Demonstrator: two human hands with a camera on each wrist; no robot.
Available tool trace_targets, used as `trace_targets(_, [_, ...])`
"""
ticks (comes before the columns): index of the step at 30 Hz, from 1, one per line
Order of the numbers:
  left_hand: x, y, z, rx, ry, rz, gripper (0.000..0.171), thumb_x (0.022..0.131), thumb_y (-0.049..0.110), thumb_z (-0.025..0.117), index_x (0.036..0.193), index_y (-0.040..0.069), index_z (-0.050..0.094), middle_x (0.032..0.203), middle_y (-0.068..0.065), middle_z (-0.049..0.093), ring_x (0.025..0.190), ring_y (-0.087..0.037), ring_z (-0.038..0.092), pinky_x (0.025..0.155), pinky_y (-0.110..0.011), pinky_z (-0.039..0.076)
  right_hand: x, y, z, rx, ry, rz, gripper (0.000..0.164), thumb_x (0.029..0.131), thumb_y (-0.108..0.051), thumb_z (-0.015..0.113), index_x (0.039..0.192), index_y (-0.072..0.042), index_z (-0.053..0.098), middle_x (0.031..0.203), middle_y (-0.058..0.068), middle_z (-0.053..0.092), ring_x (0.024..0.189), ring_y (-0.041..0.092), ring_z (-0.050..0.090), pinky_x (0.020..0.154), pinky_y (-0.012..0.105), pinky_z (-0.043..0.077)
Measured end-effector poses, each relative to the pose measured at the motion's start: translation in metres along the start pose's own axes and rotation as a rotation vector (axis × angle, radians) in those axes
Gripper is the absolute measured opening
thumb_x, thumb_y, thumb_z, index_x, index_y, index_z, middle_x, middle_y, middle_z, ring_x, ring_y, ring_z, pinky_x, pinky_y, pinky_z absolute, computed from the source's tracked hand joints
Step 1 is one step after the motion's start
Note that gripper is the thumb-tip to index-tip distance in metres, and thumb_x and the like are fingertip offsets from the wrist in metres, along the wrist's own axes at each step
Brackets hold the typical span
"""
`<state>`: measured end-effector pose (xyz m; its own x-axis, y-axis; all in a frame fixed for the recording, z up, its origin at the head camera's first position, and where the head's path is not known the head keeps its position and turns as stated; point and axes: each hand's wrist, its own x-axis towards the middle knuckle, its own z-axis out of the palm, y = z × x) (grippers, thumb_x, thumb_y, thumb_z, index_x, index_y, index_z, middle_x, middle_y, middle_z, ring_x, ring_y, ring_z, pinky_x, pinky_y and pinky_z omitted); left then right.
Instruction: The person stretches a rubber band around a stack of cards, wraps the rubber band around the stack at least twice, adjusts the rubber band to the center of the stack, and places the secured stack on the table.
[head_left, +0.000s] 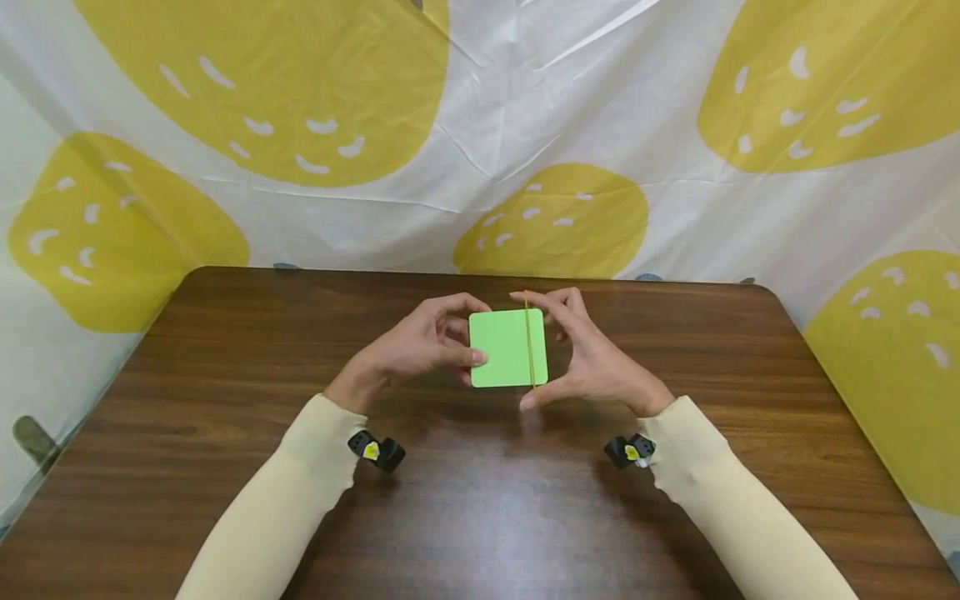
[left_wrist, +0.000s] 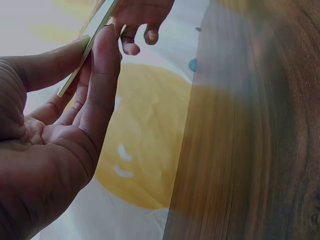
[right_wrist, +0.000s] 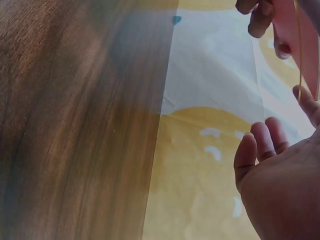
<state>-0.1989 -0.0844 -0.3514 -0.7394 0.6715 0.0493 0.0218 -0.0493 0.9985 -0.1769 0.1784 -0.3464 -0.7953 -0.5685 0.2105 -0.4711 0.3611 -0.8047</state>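
Note:
My left hand (head_left: 416,343) pinches the left edge of a bright green square card (head_left: 506,346) with rounded corners, thumb on its face and fingers behind. Seen edge-on in the left wrist view, the card (left_wrist: 102,17) is thin; its back (right_wrist: 292,32) looks pink in the right wrist view. A thin yellowish rubber band (head_left: 530,348) runs top to bottom across the card's right part. My right hand (head_left: 603,367) carries this band stretched between the spread index finger and thumb, beyond the card's top and bottom edges. The other right fingers are loosely bent.
Both hands are over a dark brown wooden table (head_left: 480,500) with rounded far corners. A white cloth (head_left: 345,225) printed with large yellow shapes hangs behind it. Black cameras (head_left: 378,451) are worn at both wrists, by the cream sleeves (head_left: 270,517).

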Motion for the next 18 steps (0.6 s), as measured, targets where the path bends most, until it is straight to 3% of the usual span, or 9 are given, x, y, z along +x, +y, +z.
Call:
trace_targets(4, [0.0, 0.001, 0.002, -0.012, 0.005, 0.026, 0.044, 0.086, -0.019, 0.067, 0.125, -0.007, 0.05, 0.092, -0.018, 0.07, 0.069, -0.027, 0.07, 0.065, -0.054, 0.059, 0.001, 0.016, 0.001, -0.012, 0.002, 0.011, 0.122, 0.055, -0.015, 0.103, 0.157, -0.03, 0.036, 0.122, 0.008, 0.033, 0.108, 0.026, 0.045, 0.092, 0.052, 0.037])
trace_targets(7, [-0.001, 0.004, 0.005, -0.018, 0.045, 0.045, 0.043, 0.086, -0.02, 0.067, 0.122, -0.005, 0.05, 0.093, -0.02, 0.07, 0.068, -0.028, 0.07, 0.062, -0.047, 0.06, 0.0, 0.02, -0.001, -0.012, -0.014, 0.006, 0.112, 0.057, -0.022, 0.102, 0.152, -0.032, 0.043, 0.123, 0.005, 0.034, 0.107, 0.022, 0.045, 0.093, 0.051, 0.04])
trace_targets(14, [0.001, 0.009, 0.009, -0.067, 0.208, 0.09, 0.042, 0.086, -0.021, 0.065, 0.121, -0.004, 0.049, 0.09, -0.019, 0.069, 0.067, -0.027, 0.069, 0.062, -0.045, 0.06, -0.008, 0.019, 0.001, -0.023, -0.083, -0.011, 0.076, 0.074, -0.025, 0.093, 0.14, -0.023, 0.055, 0.119, 0.002, 0.045, 0.105, 0.03, 0.039, 0.086, 0.047, 0.038])
trace_targets(18, [0.003, 0.011, 0.01, -0.155, 0.334, 0.073, 0.044, 0.085, -0.024, 0.063, 0.122, -0.003, 0.05, 0.081, -0.015, 0.067, 0.065, -0.023, 0.067, 0.059, -0.039, 0.059, -0.014, 0.02, 0.007, -0.052, -0.143, -0.06, 0.071, 0.083, -0.031, 0.086, 0.145, -0.019, 0.054, 0.117, 0.001, 0.053, 0.104, 0.034, 0.044, 0.083, 0.048, 0.041])
